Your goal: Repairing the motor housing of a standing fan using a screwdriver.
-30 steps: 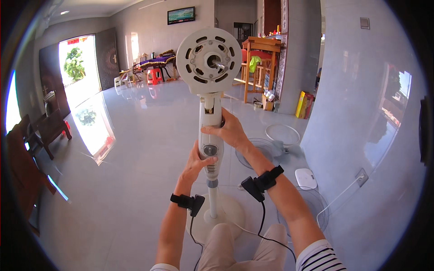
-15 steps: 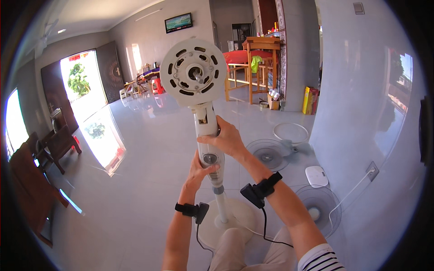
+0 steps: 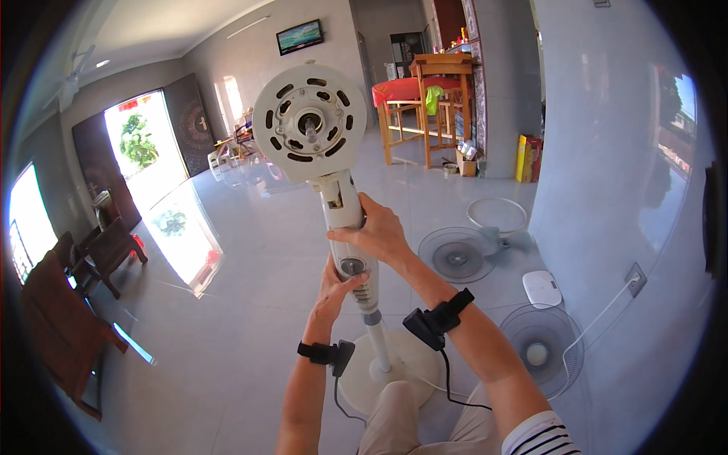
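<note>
A white standing fan (image 3: pixel 337 208) without grille or blades is in front of me, its round motor head (image 3: pixel 309 121) on top, showing slotted vents and a bare spindle. My right hand (image 3: pixel 368 231) is closed round the upper housing, just below the head. My left hand (image 3: pixel 337 288) holds the housing lower down, thumb beside the round knob (image 3: pixel 352 265). The pole (image 3: pixel 377 341) runs down to a round base (image 3: pixel 356 383) between my legs. Both wrists wear black strapped devices with cables.
Grey blades (image 3: pixel 512 244), grille halves (image 3: pixel 456 260) (image 3: pixel 557 337), a white ring (image 3: pixel 497 208) and a flat white device (image 3: pixel 541 288) lie on the floor. A socket (image 3: pixel 635 280) with a plugged cord is on the right wall. Dark wooden chairs (image 3: pixel 57 318) stand left. A wooden table (image 3: pixel 440 64) stands behind.
The fan head has moved leftward in the view and the stand leans more to the left, with both hands still on it. The room's view has shifted too.
</note>
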The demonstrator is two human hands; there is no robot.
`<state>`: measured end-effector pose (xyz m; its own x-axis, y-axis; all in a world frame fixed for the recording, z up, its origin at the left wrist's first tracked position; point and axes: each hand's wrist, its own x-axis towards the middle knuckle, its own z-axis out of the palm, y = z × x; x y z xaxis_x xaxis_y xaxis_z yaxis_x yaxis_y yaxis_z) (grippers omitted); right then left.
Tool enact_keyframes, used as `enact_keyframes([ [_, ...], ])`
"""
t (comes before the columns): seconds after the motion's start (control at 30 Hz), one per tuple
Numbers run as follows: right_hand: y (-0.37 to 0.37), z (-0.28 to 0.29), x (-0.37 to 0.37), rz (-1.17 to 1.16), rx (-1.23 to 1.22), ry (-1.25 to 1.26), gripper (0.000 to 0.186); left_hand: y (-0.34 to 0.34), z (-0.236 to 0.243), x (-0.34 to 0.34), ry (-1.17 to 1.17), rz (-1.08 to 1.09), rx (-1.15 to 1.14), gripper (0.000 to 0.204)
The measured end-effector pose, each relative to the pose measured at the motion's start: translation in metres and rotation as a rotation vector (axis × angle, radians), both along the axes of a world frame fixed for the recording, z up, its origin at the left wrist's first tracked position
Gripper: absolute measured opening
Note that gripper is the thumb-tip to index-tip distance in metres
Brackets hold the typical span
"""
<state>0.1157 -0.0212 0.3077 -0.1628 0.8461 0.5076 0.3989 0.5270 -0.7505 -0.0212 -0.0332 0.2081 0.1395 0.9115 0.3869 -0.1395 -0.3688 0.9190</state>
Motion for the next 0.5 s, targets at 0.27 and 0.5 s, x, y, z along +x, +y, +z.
enact_keyframes([
  [0.27, -0.0014, 0.0005, -0.0027, -0.049, 0.006, -0.005, 0.057, 0.004, -0.0032, -0.0019, 0.002, 0.006, -0.017, 0.06],
  [0.5, -0.0056, -0.0006, -0.0033, -0.077, 0.032, -0.04, 0.055, -0.0002, 0.0016, 0.0, -0.007, -0.014, -0.006, 0.059],
])
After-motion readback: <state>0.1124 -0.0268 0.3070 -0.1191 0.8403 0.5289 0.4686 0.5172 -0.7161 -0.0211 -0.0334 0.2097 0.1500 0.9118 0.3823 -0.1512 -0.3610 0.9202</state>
